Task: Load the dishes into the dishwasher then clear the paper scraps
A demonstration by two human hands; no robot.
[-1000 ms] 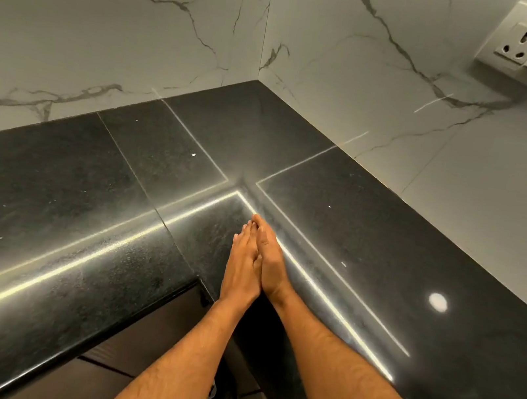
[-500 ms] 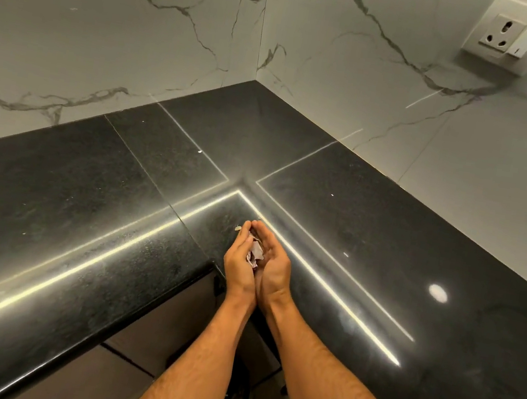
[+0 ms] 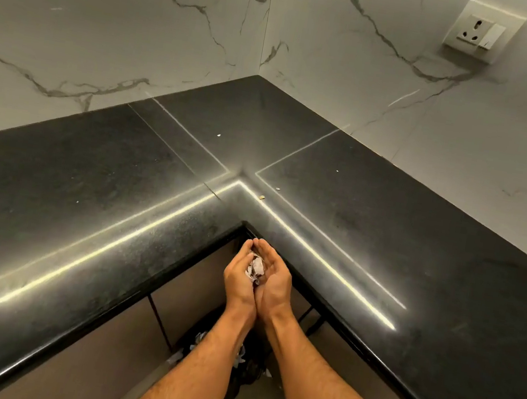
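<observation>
My left hand [image 3: 239, 281] and right hand [image 3: 274, 282] cup together around the scraps [image 3: 255, 268], just off the desk [image 3: 387, 239] corner's near edge. I judge them feather-light, soft, apt to slip through gaps; cradle from beneath.

Drawn back off the black countertop [image 3: 387, 239] since a second ago, left hand [image 3: 240, 276] and right hand [image 3: 275, 279]: then pressed flat together on the stone at frame center, now cupped side by side below the inner corner edge, cradling crumpled paper scraps [image 3: 256, 269] first visible half a second ago.
</observation>
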